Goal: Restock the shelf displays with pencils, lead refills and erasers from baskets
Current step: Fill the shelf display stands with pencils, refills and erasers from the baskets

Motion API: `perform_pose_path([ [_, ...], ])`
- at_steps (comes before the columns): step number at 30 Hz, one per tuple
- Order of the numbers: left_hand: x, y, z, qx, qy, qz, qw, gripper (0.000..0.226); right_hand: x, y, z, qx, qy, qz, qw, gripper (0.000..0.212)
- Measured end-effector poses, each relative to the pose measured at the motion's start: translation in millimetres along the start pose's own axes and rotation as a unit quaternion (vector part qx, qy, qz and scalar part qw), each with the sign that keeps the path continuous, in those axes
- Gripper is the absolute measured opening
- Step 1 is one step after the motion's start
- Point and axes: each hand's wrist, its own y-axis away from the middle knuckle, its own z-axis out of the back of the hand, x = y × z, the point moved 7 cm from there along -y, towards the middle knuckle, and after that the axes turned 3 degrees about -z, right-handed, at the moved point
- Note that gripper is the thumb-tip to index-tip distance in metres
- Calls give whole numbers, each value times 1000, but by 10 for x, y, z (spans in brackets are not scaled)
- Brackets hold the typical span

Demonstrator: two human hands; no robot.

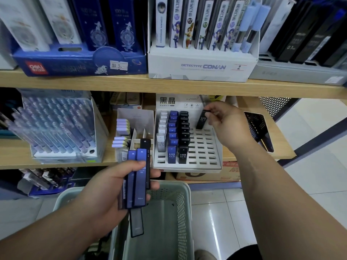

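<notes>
Clamped the left grip (110,188) round a bundle (138,177) of lead refills: two blue cases in front, black ones behind, one long case sticking out below the palm. Held that bundle upright above the basket (185,186), just in front of the shelf's (262,132) front edge.

Pinched a black case (201,120), marked 0.7, between thumb and fingertips of the right grip (225,122). Hung it almost upright over the far right corner of the rack (187,167), bottom end close above the open slots there; could not tell whether it touched one.

Found the rack at the shelf's front edge, towards the right end. Counted three filled columns on its left side: white cases (161,136), blue cases (172,139), black cases (184,139), with front ones marked HB 0.5. Saw rows of open slots across the right half.

Spotted a white box (135,117) with lilac packs just left of the rack, and a pen display (56,124) further left. Up on the top shelf (112,81): a blue box (75,64) beside a Conan box (202,66).
</notes>
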Motion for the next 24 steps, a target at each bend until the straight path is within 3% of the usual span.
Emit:
perform_pose_path([
  [6, -5, 14, -19, -1, 9, 0, 1000, 42, -29, 18, 9, -1, 30, -12, 999, 17],
  [10, -7, 17, -34, -3, 2, -5, 1000, 40, 39, 32, 49, -38, 98, 15, 994, 25],
  [18, -5, 19, -37, -3, 10, -18, 1000, 41, 167, 76, 10, -26, 202, 12, 979, 35],
  [24, -9, 36, -39, 1, 8, -18, 1000, 45, 130, 119, -57, 58, 322, -19, 945, 50],
])
